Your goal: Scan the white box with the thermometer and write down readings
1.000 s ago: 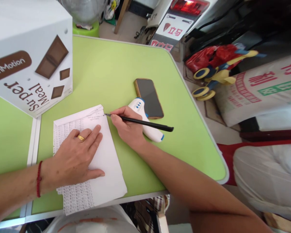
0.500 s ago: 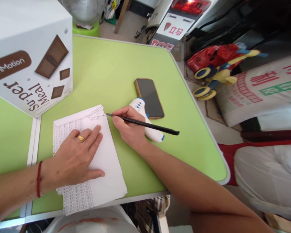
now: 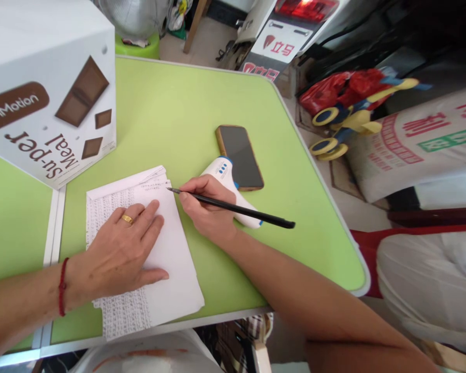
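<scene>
A sheet of white paper [image 3: 174, 259] with rows of handwriting down its left side lies on the green table, its top edge folded over. My left hand [image 3: 124, 243], wearing a gold ring, rests flat on the sheet with fingers stretched and thumb spread. In my right hand [image 3: 209, 207] is a slim black pen [image 3: 252, 211], pinched near its point. The tip is at the sheet's upper right edge, near small written lines. Just behind that hand lies a white and blue infrared thermometer [image 3: 221, 171], partly hidden by my fingers, touching a smartphone [image 3: 241, 155].
A large white carton [image 3: 23, 57] printed with chocolate pieces stands at the table's far left. Past the green table's [image 3: 171, 103] right edge are a yellow and blue toy [image 3: 345, 127], a printed sack [image 3: 423, 140] and a vehicle's rear [image 3: 283, 41].
The pen tip has shifted slightly down and left, and its back end has swung a little lower to the right. My left hand stays in nearly the same place.
</scene>
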`<act>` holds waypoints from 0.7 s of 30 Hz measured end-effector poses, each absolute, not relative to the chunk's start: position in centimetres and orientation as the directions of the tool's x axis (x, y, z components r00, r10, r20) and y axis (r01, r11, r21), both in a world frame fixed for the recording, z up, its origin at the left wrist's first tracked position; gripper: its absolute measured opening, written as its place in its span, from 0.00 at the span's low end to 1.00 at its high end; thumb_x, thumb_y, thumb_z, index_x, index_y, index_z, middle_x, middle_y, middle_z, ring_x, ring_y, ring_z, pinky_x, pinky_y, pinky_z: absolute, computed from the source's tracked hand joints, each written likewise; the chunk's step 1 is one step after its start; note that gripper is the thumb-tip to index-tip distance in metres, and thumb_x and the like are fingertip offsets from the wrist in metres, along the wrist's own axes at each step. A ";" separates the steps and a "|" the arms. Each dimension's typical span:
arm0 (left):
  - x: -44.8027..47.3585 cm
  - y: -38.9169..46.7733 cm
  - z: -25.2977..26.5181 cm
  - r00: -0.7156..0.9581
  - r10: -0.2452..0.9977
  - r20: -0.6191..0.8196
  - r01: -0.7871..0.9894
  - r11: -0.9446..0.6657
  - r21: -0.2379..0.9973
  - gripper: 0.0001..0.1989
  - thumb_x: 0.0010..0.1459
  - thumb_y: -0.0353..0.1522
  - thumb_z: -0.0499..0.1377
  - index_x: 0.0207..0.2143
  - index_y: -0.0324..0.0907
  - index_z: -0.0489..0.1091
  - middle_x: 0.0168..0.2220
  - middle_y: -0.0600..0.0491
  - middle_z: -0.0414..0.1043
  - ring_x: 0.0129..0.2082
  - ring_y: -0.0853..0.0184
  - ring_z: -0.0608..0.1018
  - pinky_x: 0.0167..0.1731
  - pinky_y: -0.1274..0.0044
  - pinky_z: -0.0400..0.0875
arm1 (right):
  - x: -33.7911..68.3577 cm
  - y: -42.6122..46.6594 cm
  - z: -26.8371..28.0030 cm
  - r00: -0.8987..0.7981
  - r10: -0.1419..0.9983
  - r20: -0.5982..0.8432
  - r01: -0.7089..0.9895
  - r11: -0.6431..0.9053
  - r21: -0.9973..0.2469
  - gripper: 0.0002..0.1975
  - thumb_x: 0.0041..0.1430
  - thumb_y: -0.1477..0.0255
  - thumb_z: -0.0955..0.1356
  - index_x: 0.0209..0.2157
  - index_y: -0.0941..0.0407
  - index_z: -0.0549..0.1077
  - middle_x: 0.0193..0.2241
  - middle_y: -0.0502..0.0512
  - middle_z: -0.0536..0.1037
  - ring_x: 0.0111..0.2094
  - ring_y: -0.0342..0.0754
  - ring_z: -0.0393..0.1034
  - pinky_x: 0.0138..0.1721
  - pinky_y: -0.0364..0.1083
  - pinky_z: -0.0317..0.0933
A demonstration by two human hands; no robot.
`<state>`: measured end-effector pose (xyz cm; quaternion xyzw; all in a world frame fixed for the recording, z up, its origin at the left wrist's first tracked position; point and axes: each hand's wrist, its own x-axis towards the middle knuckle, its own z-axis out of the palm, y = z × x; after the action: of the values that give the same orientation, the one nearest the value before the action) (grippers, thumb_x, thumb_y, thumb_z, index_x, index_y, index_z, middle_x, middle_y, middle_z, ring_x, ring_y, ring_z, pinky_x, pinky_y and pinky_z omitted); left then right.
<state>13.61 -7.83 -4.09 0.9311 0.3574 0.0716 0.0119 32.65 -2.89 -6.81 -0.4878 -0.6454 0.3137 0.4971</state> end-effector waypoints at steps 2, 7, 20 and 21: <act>13.7 -7.7 -4.0 0.727 0.674 0.135 0.669 -0.738 0.085 0.29 0.52 0.48 0.62 0.42 0.31 0.69 0.52 0.35 0.65 0.46 0.49 0.68 0.42 0.63 0.65 | 32.5 -2.9 -6.7 0.006 0.939 0.345 0.325 0.325 -0.888 0.03 0.48 0.76 0.67 0.26 0.54 0.69 0.18 0.44 0.71 0.17 0.38 0.60 0.17 0.40 0.55; 13.7 -7.7 -3.7 0.748 0.650 0.131 0.647 -0.759 0.071 0.29 0.52 0.50 0.61 0.40 0.30 0.69 0.48 0.34 0.67 0.44 0.48 0.69 0.39 0.62 0.67 | 32.7 -2.7 -7.1 0.053 0.935 0.351 0.306 0.319 -0.897 0.02 0.50 0.74 0.67 0.27 0.54 0.69 0.18 0.44 0.71 0.17 0.38 0.61 0.17 0.40 0.55; 13.7 -7.9 -3.7 0.765 0.631 0.130 0.629 -0.775 0.062 0.37 0.52 0.53 0.59 0.47 0.26 0.68 0.54 0.30 0.63 0.49 0.45 0.68 0.44 0.61 0.66 | 32.7 -2.2 -7.2 0.130 0.933 0.336 0.267 0.293 -0.918 0.04 0.49 0.75 0.67 0.29 0.53 0.69 0.23 0.46 0.74 0.22 0.40 0.66 0.22 0.42 0.61; 13.7 -7.8 -3.7 0.764 0.632 0.130 0.630 -0.774 0.062 0.37 0.52 0.53 0.59 0.47 0.26 0.68 0.54 0.30 0.63 0.49 0.45 0.68 0.44 0.61 0.66 | 32.7 -2.1 -7.2 0.126 0.934 0.335 0.268 0.293 -0.918 0.04 0.49 0.75 0.67 0.29 0.53 0.69 0.23 0.46 0.74 0.22 0.41 0.66 0.22 0.42 0.62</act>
<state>13.68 -7.85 -3.68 0.9392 0.3358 0.0716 0.0074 32.74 -2.14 -7.22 -0.5114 -0.5873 0.3032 0.5491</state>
